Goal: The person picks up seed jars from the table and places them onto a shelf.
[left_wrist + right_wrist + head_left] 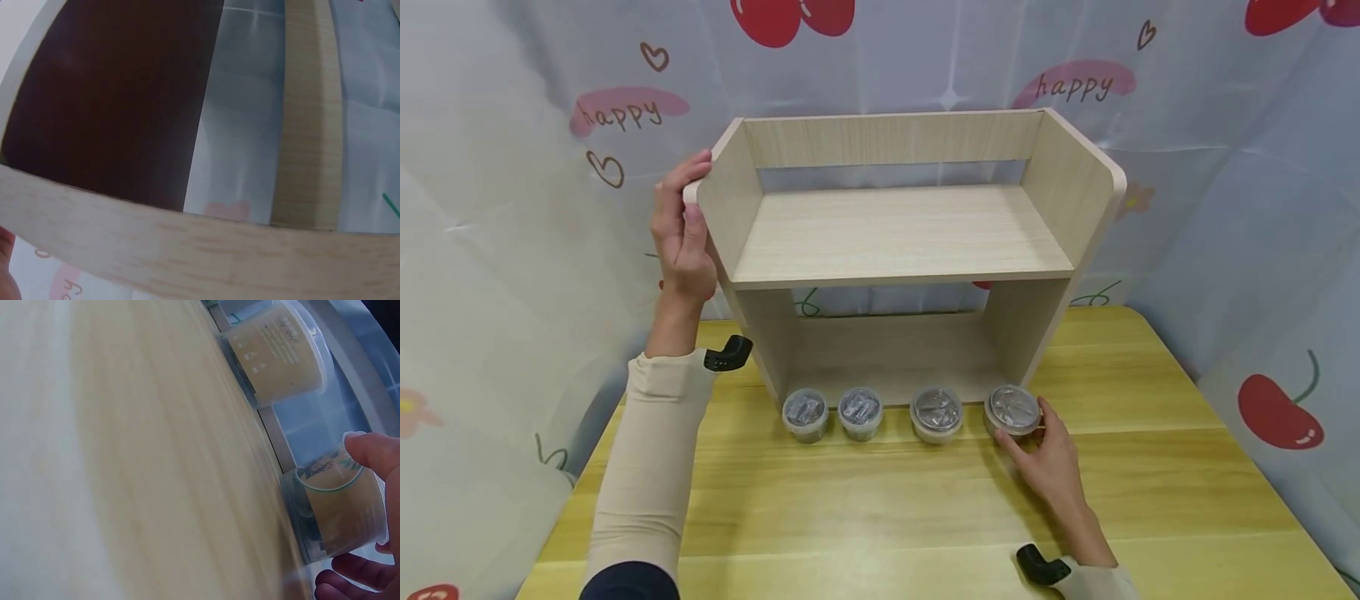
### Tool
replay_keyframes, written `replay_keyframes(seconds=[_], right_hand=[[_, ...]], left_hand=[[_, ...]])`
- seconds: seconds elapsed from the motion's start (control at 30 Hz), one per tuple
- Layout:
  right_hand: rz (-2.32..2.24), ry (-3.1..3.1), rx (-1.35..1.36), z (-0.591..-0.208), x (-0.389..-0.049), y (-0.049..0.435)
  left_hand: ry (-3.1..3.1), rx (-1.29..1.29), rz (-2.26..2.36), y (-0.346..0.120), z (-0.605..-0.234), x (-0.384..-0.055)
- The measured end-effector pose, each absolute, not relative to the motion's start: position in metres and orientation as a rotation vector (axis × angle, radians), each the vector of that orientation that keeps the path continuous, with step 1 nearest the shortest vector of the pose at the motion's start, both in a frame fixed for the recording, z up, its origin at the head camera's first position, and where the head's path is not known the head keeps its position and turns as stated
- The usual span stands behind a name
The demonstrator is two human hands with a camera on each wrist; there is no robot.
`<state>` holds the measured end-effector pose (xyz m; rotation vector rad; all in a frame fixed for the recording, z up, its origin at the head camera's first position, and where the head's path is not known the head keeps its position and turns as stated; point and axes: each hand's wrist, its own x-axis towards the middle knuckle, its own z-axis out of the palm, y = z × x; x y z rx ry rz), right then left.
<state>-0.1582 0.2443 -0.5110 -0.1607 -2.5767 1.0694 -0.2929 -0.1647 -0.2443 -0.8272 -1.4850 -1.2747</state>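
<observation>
The shelf (902,233) is seemingly steadied by the left hand's (681,237) extended fingers; before it, the rightmost tub (1013,407) is clamped by the right hand's (1051,462).

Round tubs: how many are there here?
4, in front of the shelf unit, left to right: first tub, second tub, third tub, fourth tub in the right hand.

Shelf (895,233) on table (865,517), tubs (936,417) before — curtain (902,75) behind

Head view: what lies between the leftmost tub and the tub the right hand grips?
The second tub and third tub from the left stand there, apart, on the table before the shelf unit; the head view shows this.
</observation>
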Motion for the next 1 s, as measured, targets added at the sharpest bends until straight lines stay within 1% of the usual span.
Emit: replay_keyframes(seconds=[0.43,0.63,1.0], right_hand=[[1.117,-2.592,-0.139,-0.508,-0.160,0.252],[1.152,-2.598,-0.170,-0.516,-0.159,0.244],[1.210,-2.554,-0.195,-0.522,-0.167,0.239]], left_hand=[[-1.430,-0.878,-1.409,-0.173,-0.263,-0.318],[-1.452,-0.907,-1.446,-0.179,-0.269,-0.319],[-1.453,-0.928,-1.431,-0.177,-0.264,-0.323]])
